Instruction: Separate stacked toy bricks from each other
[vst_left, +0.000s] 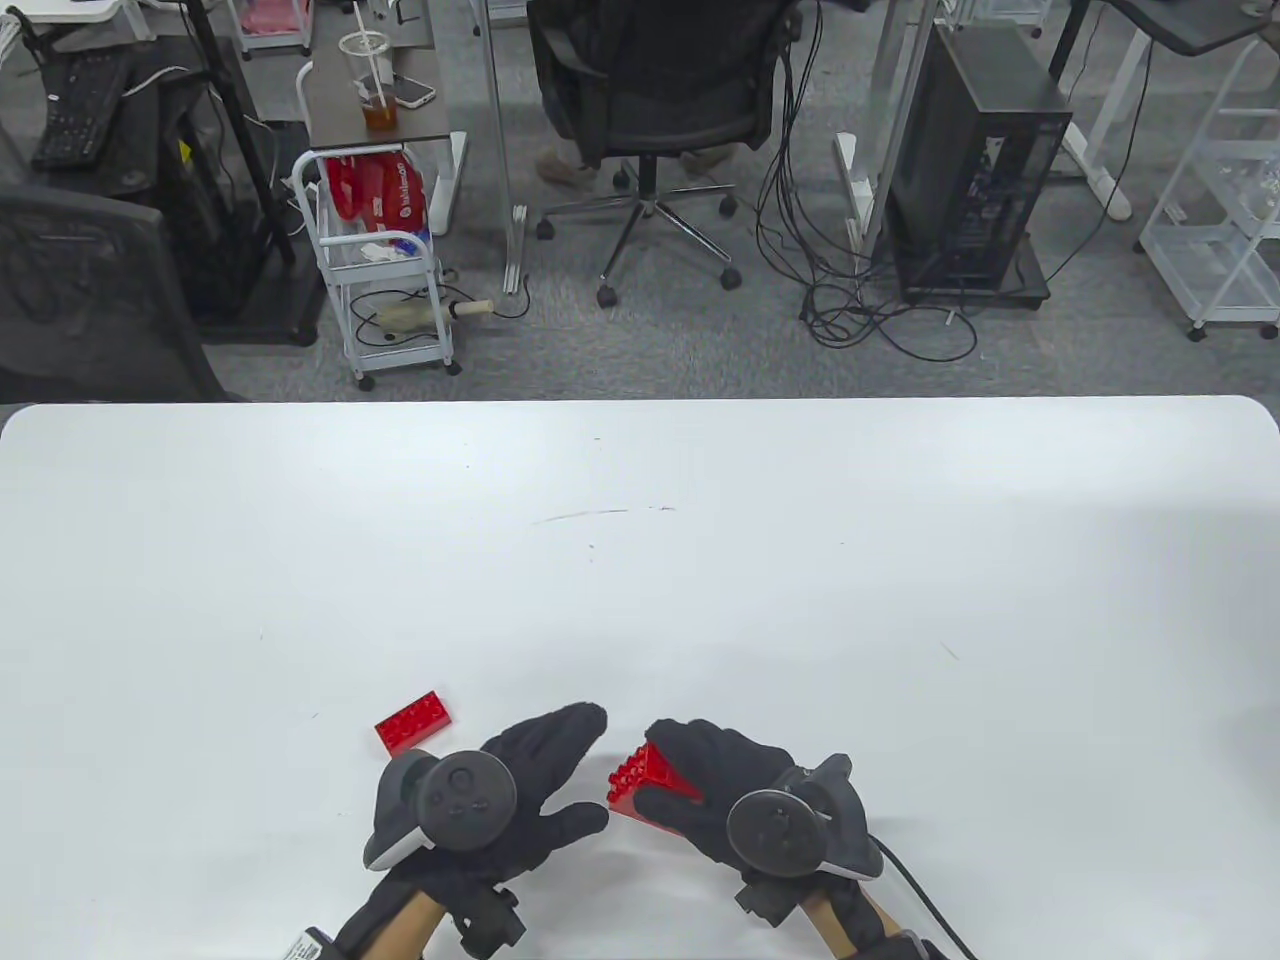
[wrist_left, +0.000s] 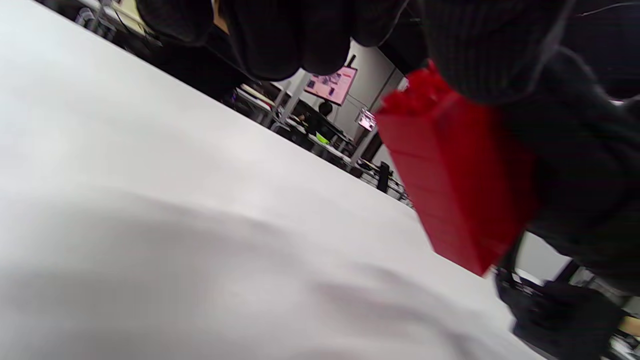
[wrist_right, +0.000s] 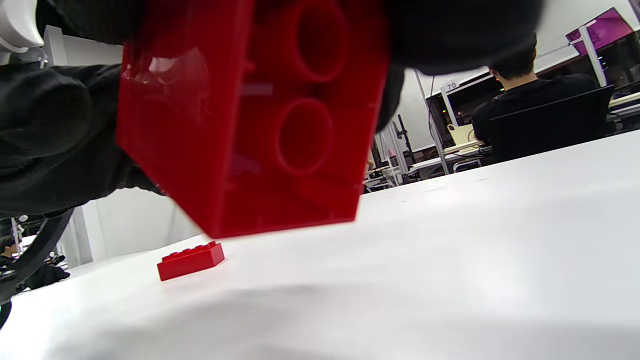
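Note:
My right hand (vst_left: 657, 770) grips a stack of red bricks (vst_left: 640, 778) just above the table, studs pointing left and away. The stack's side shows in the left wrist view (wrist_left: 450, 190) and its hollow underside in the right wrist view (wrist_right: 260, 120). My left hand (vst_left: 597, 767) is open beside the stack, fingers (vst_left: 560, 735) and thumb spread toward it with a small gap. A single red brick (vst_left: 412, 722) lies flat on the table to the left of my left hand, and also shows in the right wrist view (wrist_right: 191, 260).
The white table (vst_left: 640, 560) stretches away beyond the hands. A cable (vst_left: 915, 885) trails from my right hand toward the front edge. Office chairs, carts and a computer tower stand on the floor beyond the far edge.

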